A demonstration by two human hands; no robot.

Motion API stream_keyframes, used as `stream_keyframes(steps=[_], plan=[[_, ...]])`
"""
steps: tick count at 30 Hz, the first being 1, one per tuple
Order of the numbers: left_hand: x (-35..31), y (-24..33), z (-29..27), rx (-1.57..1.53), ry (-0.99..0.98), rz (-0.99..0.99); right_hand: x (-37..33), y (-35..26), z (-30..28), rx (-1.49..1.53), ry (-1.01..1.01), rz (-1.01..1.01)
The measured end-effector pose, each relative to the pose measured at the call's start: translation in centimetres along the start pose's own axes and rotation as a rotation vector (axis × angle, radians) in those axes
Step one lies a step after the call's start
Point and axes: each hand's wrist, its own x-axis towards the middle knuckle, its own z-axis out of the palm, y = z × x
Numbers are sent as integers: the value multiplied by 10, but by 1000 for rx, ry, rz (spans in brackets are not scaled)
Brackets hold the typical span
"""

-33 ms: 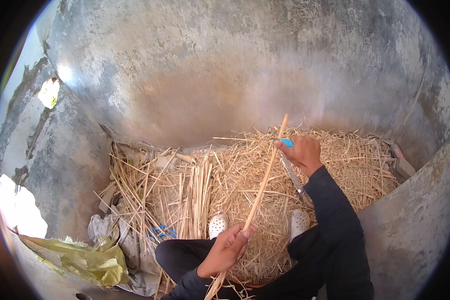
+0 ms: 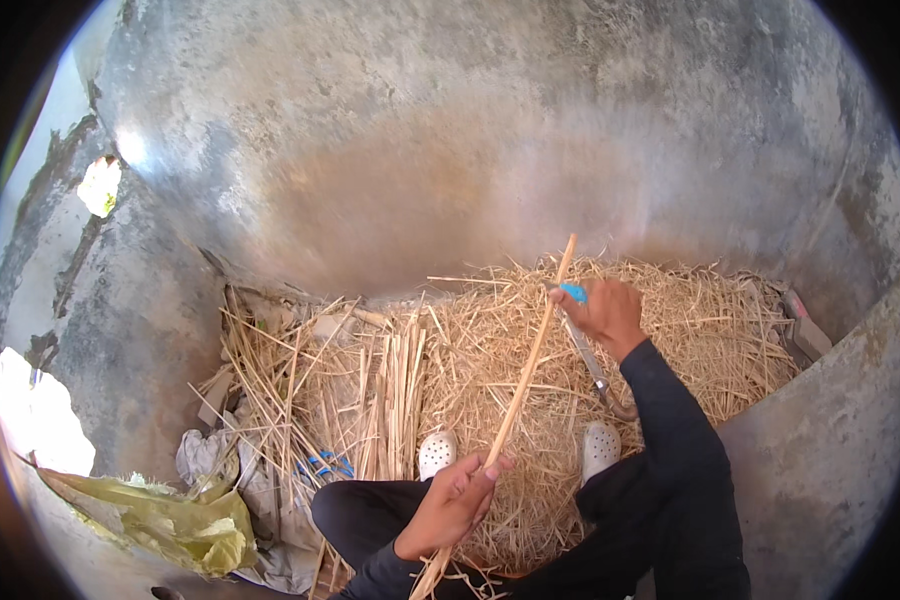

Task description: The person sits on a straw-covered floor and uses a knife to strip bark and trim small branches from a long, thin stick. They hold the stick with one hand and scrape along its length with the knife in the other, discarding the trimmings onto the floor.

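A long, pale, peeled-looking stick [image 2: 530,365] slants up and away across the middle. My left hand [image 2: 456,505] is closed around its lower part, near my knee. My right hand [image 2: 610,313] grips a small blue tool [image 2: 573,292], whose short end lies against the stick near its top. My fingers cover the rest of the tool, so its kind is unclear. Just below my right hand, a long metal blade [image 2: 583,350] with a curved brownish handle lies on the straw.
Loose straw shavings [image 2: 690,320] cover the floor. On the left lie a bundle of sticks [image 2: 390,400], blue strips [image 2: 327,465] and a yellowish sack [image 2: 185,520]. A concrete wall [image 2: 400,150] stands ahead. My white perforated clogs [image 2: 600,450] rest on the straw.
My right hand and the blue tool have shifted very slightly to the right and nearer to me. My left hand stays in place on the stick.
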Motion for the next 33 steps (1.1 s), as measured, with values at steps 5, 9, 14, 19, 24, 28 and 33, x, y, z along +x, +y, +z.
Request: stream_keyframes(steps=[5,9,14,19,24,28,33], plan=[[0,0,-3,39,178,14,-65,-74,6,59,-183,-280],[1,1,-3,48,232,102,-85,-101,-7,257,-100,-499],[2,-8,3,53,256,161,-62,-94,-5,227,133,-589],[-10,-18,14,-24,136,84,-18,-29,13,63,-46,-85],[-11,-14,11,-25,227,84,-67,-82,11,246,-16,-390],[-23,-25,14,24,232,119,-32,-54,21,118,31,-214],[-22,-15,22,64,164,63,-10,-9,20,69,-69,-124]])
